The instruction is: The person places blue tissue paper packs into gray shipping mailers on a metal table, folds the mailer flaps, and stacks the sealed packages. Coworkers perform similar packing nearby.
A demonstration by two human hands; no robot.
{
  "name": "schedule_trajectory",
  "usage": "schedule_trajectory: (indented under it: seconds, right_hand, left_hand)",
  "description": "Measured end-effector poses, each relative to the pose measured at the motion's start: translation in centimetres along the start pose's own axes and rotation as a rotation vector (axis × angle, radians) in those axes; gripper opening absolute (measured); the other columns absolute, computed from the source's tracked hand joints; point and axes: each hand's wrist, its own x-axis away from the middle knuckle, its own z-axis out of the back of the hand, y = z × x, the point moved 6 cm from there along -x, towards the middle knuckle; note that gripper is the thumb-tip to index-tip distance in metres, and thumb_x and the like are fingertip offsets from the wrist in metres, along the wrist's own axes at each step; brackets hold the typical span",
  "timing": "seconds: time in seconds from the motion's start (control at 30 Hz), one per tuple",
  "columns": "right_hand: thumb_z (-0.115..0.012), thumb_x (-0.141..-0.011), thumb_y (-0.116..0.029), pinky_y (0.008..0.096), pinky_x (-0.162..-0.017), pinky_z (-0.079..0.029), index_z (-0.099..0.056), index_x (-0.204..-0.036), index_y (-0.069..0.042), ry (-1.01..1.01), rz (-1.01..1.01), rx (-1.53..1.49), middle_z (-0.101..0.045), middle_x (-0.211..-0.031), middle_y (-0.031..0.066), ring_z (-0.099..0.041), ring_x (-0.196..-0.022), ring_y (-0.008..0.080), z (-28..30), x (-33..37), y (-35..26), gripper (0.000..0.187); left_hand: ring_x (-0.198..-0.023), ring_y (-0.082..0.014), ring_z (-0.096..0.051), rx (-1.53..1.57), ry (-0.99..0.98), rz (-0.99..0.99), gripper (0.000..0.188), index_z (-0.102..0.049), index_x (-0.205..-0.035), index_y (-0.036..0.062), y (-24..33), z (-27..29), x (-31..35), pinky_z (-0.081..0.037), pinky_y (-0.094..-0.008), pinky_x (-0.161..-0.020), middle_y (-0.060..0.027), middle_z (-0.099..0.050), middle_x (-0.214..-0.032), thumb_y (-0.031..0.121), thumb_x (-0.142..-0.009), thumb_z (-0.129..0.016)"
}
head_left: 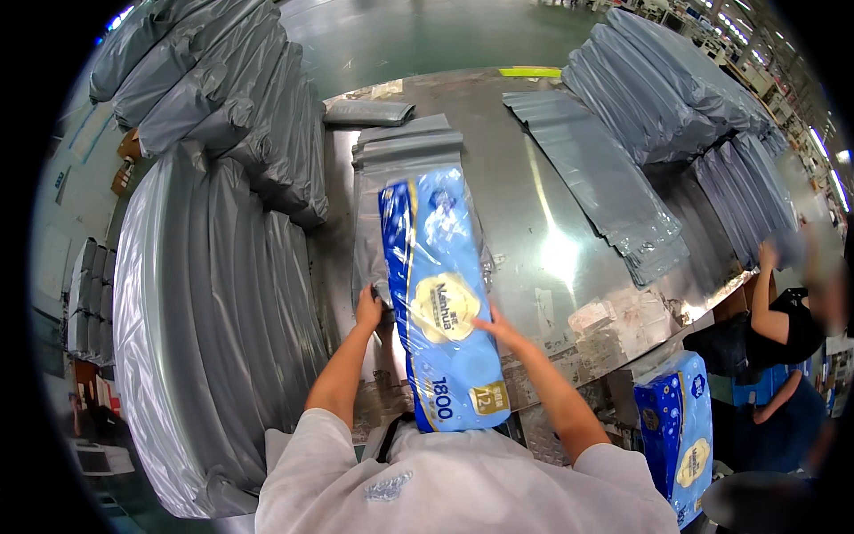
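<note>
A long, blue, plastic-wrapped tissue pack [463,231] with a cream label lies lengthwise in front of me, its near end close to my shirt. Beneath it is a stack of flat grey plastic bags [409,142], whose far ends show beyond the pack. My left hand [368,308] is beside the pack's left edge, its fingers closed at the edge of a grey plastic bag. My right hand [501,327] holds the pack's right side, thumb on top; its other fingers are partly hidden.
Tall piles of grey wrapped bundles [213,311] rise at the left, and more bundles [658,89] stand far right. Flat grey bags [596,169] lie on the metal table [516,214]. Another blue tissue pack [680,436] stands lower right, near a person [769,320].
</note>
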Motion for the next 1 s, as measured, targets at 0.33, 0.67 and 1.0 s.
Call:
schedule_trajectory:
  seconds: [0.33,0.67,1.0]
  right_hand:
    - [-0.073,-0.065,-0.021,0.0303,-0.092,-0.036,-0.03,-0.13,-0.001,0.008,0.127,0.282,-0.046,-0.121,0.0172,-0.046,-0.109,0.0203,-5.4,2.9,2.1,0.081]
    - [-0.067,-0.068,-0.04,0.035,-0.098,-0.03,-0.028,-0.13,0.0,0.148,0.119,0.513,-0.039,-0.126,0.0229,-0.038,-0.117,0.0314,-4.8,4.8,5.1,0.084]
    - [-0.059,-0.075,-0.045,0.0329,-0.078,-0.043,-0.051,-0.116,-0.006,0.047,-0.059,0.612,-0.06,-0.099,0.0168,-0.058,-0.091,0.027,-4.5,7.0,5.9,0.057]
  left_hand:
    - [-0.099,-0.0295,-0.052,0.109,0.192,-0.015,0.033,-0.046,-0.114,0.0007,-2.0,5.3,-5.2,-0.04,-0.0346,-0.085,-0.0177,-0.055,-0.106,0.006,-0.081,-0.044]
    - [-0.112,-0.0328,-0.043,-0.165,0.222,-0.45,0.046,-0.044,-0.121,0.0056,6.8,8.3,-14.9,-0.031,-0.0366,-0.096,-0.0206,-0.043,-0.124,0.029,-0.083,-0.05]
    - [-0.072,-0.0087,-0.051,0.392,-0.2,-0.165,0.026,-0.06,-0.09,0.0028,-0.1,2.6,-19.2,-0.04,-0.022,-0.068,-0.0013,-0.058,-0.08,0.025,-0.087,-0.048]
